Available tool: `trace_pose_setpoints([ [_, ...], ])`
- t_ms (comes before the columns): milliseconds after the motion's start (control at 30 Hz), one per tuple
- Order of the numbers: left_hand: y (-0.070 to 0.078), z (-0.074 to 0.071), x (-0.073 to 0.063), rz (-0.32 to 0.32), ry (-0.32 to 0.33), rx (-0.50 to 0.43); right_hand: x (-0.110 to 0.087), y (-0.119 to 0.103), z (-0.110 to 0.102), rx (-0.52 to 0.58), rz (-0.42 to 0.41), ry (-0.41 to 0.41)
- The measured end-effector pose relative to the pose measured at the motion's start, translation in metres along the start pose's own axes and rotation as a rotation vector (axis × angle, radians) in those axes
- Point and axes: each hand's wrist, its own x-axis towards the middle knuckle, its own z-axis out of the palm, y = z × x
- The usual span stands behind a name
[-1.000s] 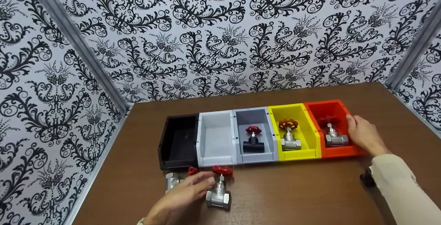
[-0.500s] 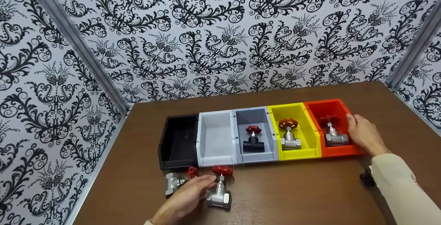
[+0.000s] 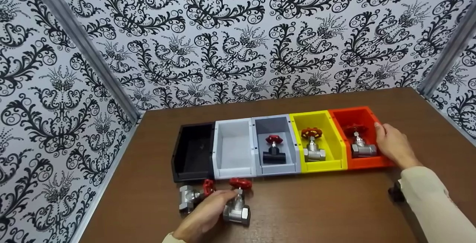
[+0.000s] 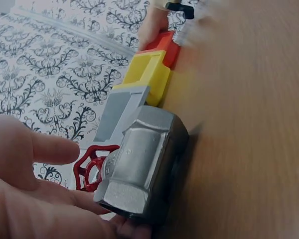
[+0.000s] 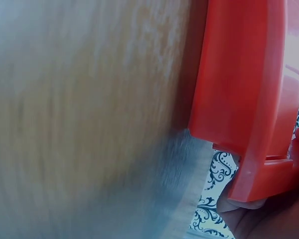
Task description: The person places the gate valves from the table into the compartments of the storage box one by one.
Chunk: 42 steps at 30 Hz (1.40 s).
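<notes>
While my right hand [image 3: 396, 146] grips the outer wall of the red-orange bin [image 3: 368, 164], my left hand [image 3: 208, 211] reaches around a metal valve [image 3: 237, 212] topped by a red handwheel [image 3: 241, 183]. That valve is on the table [image 3: 316, 205], in front of the white bin [image 3: 235, 173], near a second valve [image 3: 187, 199] lying on its side before the black bin [image 3: 193, 176]. My left fingers look loose rather than clenched: the thumb sticks out straight beside the handwheel, the others pass partly behind the valve, and I can't tell how much of them touches metal. Farther right, a black-bodied valve [image 3: 274, 157] sits in the gray bin [image 3: 279, 169]. I judge the step in hand to be taking hold of the metal valve; the next move would call for closing thumb and fingers firmly below the handwheel, since the body looks heavy, with my right hand steadying the row.
</notes>
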Motion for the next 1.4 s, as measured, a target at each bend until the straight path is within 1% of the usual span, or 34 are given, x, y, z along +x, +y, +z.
trace_pose_setpoints([
  [67,-0.001,0.0,0.0,-0.018,-0.012,-0.037,-0.001,-0.001,0.001,0.0,0.0,0.005],
  [167,-0.002,-0.001,-0.001,-0.026,-0.045,-0.105,0.0,-0.001,0.002,-0.006,-0.011,0.03],
  [267,-0.002,-0.002,-0.002,0.001,-0.064,-0.152,0.0,-0.002,0.002,-0.011,-0.011,0.044],
  [400,-0.005,-0.006,-0.004,0.04,-0.088,-0.157,-0.001,-0.003,0.002,-0.004,0.003,0.033],
  [500,-0.007,-0.01,-0.005,0.049,-0.103,-0.14,-0.001,-0.003,0.002,0.005,0.013,0.021],
  [633,-0.009,-0.012,-0.007,0.062,-0.09,-0.08,-0.002,-0.003,0.002,0.004,0.014,0.024],
  [733,-0.008,-0.011,-0.008,0.053,-0.08,-0.052,-0.002,-0.002,0.002,-0.001,0.008,0.038],
  [867,-0.006,-0.009,-0.009,0.044,-0.078,-0.041,-0.003,-0.003,0.002,0.0,0.008,0.04],
  [967,-0.006,-0.008,-0.01,0.057,-0.088,-0.027,-0.003,-0.003,0.001,0.002,0.013,0.033],
  [1100,-0.007,-0.006,-0.012,0.072,-0.094,0.023,-0.004,-0.003,0.002,0.002,0.011,0.037],
  [1233,-0.005,-0.005,-0.015,0.085,-0.09,0.104,-0.003,-0.002,0.003,-0.005,-0.001,0.052],
  [1400,-0.003,-0.006,-0.017,0.105,-0.115,0.138,-0.002,-0.001,0.004,-0.006,0.0,0.048],
])
